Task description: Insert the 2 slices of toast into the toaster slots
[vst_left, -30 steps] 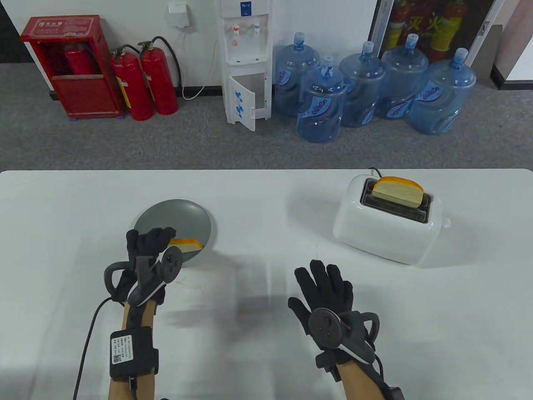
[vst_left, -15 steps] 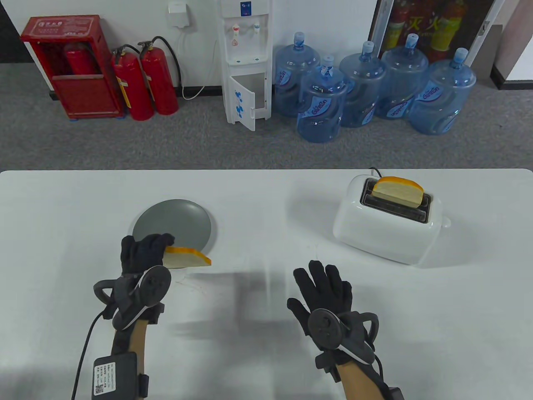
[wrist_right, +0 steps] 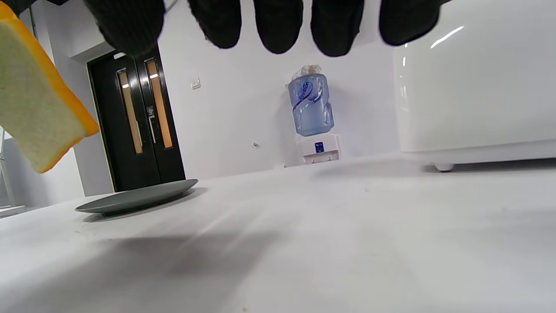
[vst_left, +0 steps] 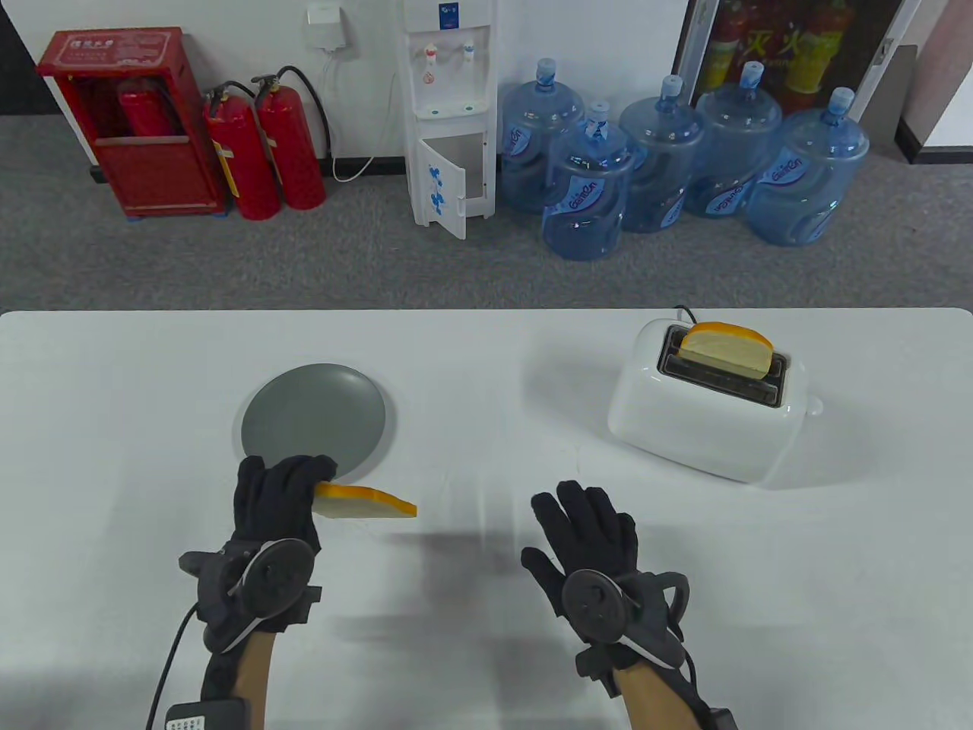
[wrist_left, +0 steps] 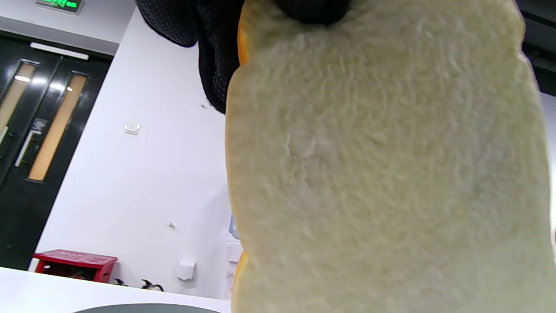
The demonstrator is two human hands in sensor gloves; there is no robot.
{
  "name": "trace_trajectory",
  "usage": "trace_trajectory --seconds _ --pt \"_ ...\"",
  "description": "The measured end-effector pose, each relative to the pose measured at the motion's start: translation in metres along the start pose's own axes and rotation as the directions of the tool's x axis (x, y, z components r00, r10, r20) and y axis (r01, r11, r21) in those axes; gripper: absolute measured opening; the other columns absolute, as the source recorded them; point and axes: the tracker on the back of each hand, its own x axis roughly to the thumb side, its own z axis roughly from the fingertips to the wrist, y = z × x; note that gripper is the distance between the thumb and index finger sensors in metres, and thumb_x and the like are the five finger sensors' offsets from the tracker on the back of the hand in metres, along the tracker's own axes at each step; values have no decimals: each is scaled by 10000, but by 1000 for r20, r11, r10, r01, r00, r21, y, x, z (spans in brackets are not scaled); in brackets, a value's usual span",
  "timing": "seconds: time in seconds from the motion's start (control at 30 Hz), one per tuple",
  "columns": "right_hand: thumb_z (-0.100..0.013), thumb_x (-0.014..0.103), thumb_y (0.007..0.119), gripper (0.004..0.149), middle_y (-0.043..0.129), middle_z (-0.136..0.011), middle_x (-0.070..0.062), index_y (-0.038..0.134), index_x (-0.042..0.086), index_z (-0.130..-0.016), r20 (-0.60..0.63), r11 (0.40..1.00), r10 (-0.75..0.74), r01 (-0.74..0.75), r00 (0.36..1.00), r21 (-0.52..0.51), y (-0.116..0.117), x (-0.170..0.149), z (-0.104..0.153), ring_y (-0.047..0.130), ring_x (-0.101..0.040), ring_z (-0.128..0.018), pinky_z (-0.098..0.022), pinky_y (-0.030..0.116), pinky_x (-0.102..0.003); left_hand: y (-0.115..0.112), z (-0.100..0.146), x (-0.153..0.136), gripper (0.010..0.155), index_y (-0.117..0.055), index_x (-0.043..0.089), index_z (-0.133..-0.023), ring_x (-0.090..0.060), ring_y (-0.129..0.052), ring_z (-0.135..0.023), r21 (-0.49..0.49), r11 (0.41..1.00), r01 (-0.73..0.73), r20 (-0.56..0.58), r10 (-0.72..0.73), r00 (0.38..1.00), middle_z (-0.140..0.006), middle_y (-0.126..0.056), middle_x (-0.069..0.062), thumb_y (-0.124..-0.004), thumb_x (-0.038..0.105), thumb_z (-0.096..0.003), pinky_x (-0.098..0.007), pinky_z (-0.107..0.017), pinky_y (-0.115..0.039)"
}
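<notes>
- Table view: an orange-crusted, pale toast (vst_left: 365, 503) is pinched flat by the left hand (vst_left: 277, 494), raised off the table (vst_left: 486, 365).
- Right hand (vst_left: 589, 536) is held open, fingers spread.

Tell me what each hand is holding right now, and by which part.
The left hand pinches a slice of toast by one end, the rest sticking out free toward the right hand, which is open and holds nothing.

Gloved fingertips (wrist_right: 278, 26) above white table (wrist_right: 304, 243), toast slice (wrist_right: 37, 100) (airborne) left, toaster (wrist_right: 473, 87) right, grey plate (wrist_right: 139, 198) beyond.
</notes>
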Motion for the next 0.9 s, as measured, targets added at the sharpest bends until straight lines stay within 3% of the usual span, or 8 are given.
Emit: trace_trajectory --seconds 0.3,0.7,0.9 --pt "-686 592 579 668 356 -1324 -134 358 322 -1256 62 998 -23 26 998 -49 -8 9 5 486 -460 -1177 -802 484 -694 1 10 25 429 -740 412 -912 -207 -975 -784 -27 999 -29 93 32 995 -935 -859 78 -629 221 -544 -498 -809 -598" --pt "-667 584 601 723 362 -1303 -150 148 419 -1205 299 971 -12 83 954 -226 -24 48 20 588 -384 -1154 -813 571 -617 -8 18 64 439 -731 399 -934 -208 -976 -780 -98 995 -38 228 59 972 -937 -857 72 -625 225 -545 -499 -809 -600" --pt "-651 578 638 722 479 -1264 -123 180 427 -1188 393 954 14 105 919 -281 -28 65 27 701 -277 -1115 -821 635 -532 -8 26 87 442 -729 400 -939 -205 -977 -782 -116 993 -31 329 68 942 -938 -858 75 -626 230 -545 -496 -811 -599"
